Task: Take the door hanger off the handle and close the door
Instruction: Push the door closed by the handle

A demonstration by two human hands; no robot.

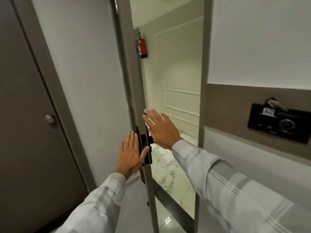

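Hands flat: left [130, 154] on door [87, 81]; right [161, 128] beyond edge.

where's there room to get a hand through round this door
The free passage is the open gap between the door edge and the right door frame, above and below the right hand. It is crowded at the dark lock plate, where the left hand rests and the right hand reaches past the edge.

There is just one camera, worn on the person's head. It looks forward and a little down, very close to the edge of the half-open door [94, 81]. Through the gap it sees the hallway floor [170, 167]. Both sleeves reach in from below.
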